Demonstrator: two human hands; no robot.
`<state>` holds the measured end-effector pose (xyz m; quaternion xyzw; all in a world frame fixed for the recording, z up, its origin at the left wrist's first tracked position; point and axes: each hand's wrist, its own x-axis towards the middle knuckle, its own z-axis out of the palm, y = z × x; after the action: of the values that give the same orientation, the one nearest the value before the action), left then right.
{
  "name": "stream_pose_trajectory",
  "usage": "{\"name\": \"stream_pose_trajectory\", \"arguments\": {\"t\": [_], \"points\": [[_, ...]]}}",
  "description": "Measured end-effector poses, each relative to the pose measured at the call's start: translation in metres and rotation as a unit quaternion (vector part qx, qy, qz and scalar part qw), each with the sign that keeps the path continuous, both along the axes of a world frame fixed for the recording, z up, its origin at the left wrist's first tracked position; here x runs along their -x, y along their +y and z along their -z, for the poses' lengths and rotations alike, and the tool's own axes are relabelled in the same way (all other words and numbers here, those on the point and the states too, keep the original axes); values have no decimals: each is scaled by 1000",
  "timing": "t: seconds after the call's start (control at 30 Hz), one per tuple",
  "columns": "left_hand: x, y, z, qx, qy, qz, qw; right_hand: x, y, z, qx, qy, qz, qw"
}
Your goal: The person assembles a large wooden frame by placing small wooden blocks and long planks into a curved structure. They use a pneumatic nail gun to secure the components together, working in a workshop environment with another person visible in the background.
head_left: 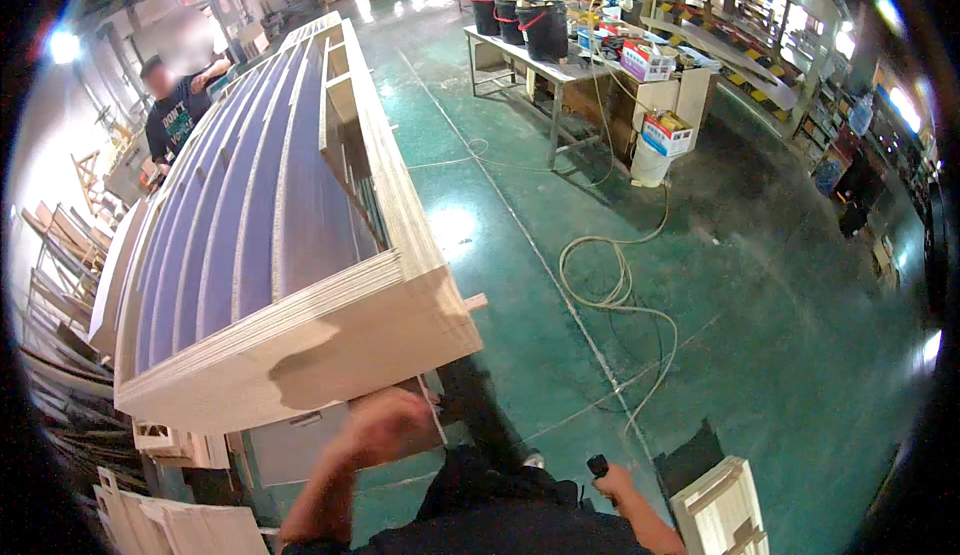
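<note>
A large wooden frame (300,350) with raised pale plywood edges stands in front of me on the left. Bluish-purple panels (300,235) fill it, divided by long curved strips. Just below its near end is my left hand (385,425), smeared by motion, so its fingers are unclear. A thin stick-like piece (433,410) shows beside that hand; whether I hold it cannot be made out. Low on the right, my right hand (618,481) is closed around a small black object like a tool handle (598,466). The rest of that object is hidden.
A co-worker (180,105) stands at the frame's far left side. A coiled hose (600,265) lies on the green floor, near a table (545,70) with black buckets (542,30). Wooden pieces (720,510) stand at lower right, more boards (180,525) at lower left.
</note>
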<state>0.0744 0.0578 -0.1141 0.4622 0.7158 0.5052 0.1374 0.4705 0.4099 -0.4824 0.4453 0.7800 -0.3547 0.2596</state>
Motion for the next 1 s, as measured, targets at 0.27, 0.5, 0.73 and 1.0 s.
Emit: {"name": "stream_pose_trajectory", "arguments": {"t": [0.27,0.5,0.73,1.0], "points": [[-50,193,226,228,-133,174,949,2,101,71,32,-90,39,995],[8,348,298,92,-223,150,959,48,267,30,22,-178,100,979],[93,434,260,181,-219,32,958,145,435,22,15,-163,143,976],[202,469,322,246,-459,-194,831,308,582,93,-1,-54,159,986]]}}
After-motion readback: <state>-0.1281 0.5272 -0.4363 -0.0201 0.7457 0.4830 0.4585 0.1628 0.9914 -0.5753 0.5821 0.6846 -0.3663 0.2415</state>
